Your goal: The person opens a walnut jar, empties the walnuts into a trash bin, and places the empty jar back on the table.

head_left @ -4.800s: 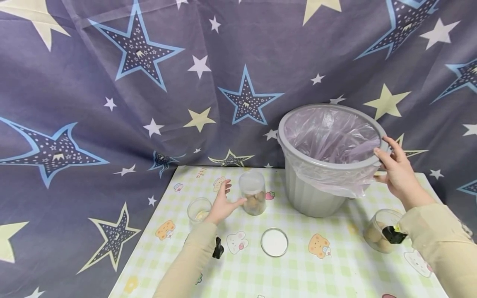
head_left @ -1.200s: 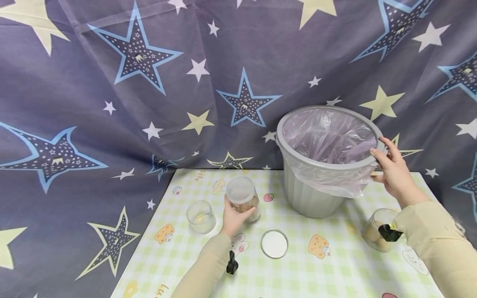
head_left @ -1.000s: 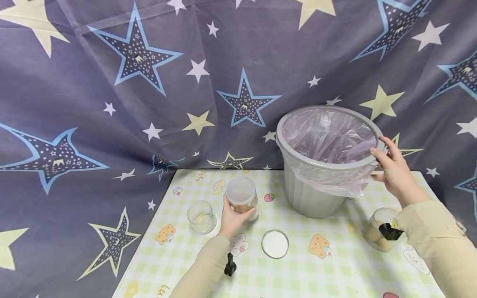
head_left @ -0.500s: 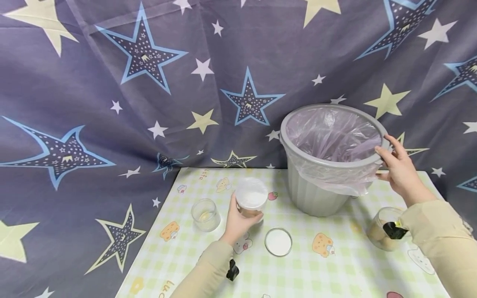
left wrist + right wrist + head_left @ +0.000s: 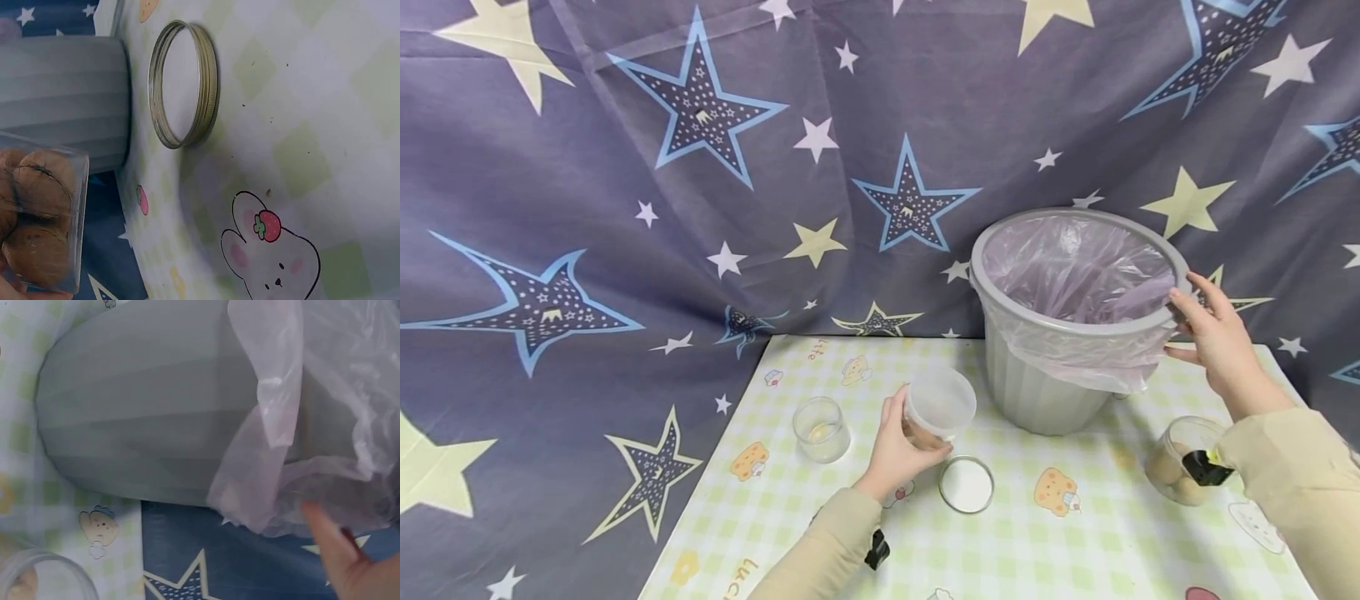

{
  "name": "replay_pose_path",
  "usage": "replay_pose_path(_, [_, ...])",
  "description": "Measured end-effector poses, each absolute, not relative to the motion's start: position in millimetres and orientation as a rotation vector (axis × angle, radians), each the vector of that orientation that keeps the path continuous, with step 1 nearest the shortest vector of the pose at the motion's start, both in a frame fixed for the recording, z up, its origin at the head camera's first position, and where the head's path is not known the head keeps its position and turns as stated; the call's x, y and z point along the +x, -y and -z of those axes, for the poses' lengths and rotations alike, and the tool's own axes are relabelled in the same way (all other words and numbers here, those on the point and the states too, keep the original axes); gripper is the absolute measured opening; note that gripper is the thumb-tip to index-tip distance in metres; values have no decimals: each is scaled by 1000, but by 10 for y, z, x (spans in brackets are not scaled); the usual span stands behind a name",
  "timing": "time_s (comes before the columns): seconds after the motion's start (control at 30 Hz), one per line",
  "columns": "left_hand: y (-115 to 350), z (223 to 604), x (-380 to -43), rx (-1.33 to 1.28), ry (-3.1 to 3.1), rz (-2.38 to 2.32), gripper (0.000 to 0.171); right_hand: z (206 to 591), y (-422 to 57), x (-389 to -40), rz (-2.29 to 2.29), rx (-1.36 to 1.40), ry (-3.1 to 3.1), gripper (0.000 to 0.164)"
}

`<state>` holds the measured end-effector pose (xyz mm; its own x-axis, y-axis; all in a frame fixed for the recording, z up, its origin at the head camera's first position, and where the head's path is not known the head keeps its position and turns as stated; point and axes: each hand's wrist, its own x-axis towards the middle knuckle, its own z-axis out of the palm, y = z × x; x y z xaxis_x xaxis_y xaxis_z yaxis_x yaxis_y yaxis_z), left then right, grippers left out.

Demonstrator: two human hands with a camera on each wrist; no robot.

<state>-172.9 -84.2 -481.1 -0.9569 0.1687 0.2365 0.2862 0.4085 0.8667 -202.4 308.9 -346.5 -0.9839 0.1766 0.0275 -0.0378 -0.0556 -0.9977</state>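
Note:
My left hand [image 5: 904, 446] grips a clear jar [image 5: 942, 402] with a frosted whitish top, raised over the table and tilted toward the head camera. Several round brown pieces [image 5: 40, 206] with dark cracks show through its wall in the left wrist view. Further right, a grey ribbed trash can [image 5: 1037, 375] stands upright, lined with a pinkish see-through bag [image 5: 1075, 275]. At the can's right rim, my right hand [image 5: 1221, 350] holds on with thumb and fingers. A white lid with a metal edge [image 5: 966, 485] lies on the table just below the raised jar.
Left of the left hand stands a clear low jar [image 5: 822, 433]. By the right forearm is another clear jar [image 5: 1180, 458] with brownish round pieces inside. A star-printed cloth [image 5: 775, 275] hangs right behind the checked table [image 5: 820, 533].
My left hand has closed round the jar, raised it, tilted it and carried it right, toward the trash can. The right hand stays at the can's rim.

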Motion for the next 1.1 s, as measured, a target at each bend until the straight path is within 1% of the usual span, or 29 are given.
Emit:
replay_pose_path(0.07, [825,4798,-1702,-439,2556,1589,99,3434,-3061,-1983,-2054,-221,2063,65])
replay_pose_path(0.17, [800,4787,-1671,-474,2575,1557,98,3402,-2993,-1892,-1699,-355,2081,56])
replay_pose_path(0.23, [785,4787,-1659,-499,2580,1535,97,3401,-2929,-1818,-1455,-358,2049,50])
replay_pose_path(0.27, [779,4789,-1653,-504,2586,1520,97,3410,-2898,-1784,-1339,-325,2027,48])
replay_pose_path(0.33, [769,4788,-1642,-526,2582,1505,97,3446,-2835,-1717,-1189,-169,1958,44])
replay_pose_path(0.4, [762,4788,-1631,-543,2578,1498,97,3483,-2773,-1664,-1097,32,1913,43])
replay_pose_path(0.5, [753,4792,-1617,-561,2576,1501,97,3539,-2690,-1602,-997,256,1900,43])
replay_pose_path(0.53, [750,4797,-1614,-563,2579,1497,96,3559,-2660,-1587,-979,309,1900,46])
replay_pose_path(0.67, [740,4798,-1595,-582,2595,1463,96,3651,-2519,-1524,-922,505,1897,66])
replay_pose_path(0.73, [738,4794,-1582,-596,2608,1429,96,3703,-2429,-1496,-914,589,1890,68])
replay_pose_path(0.93, [741,4768,-1547,-660,2645,1284,96,3847,-2154,-1384,-925,742,1973,64])
replay_pose_path(1.03, [742,4758,-1535,-722,2656,1138,97,3911,-2054,-1315,-959,768,2090,52])
replay_pose_path(1.1, [744,4756,-1531,-762,2656,1045,97,3944,-1997,-1266,-965,765,2209,54])
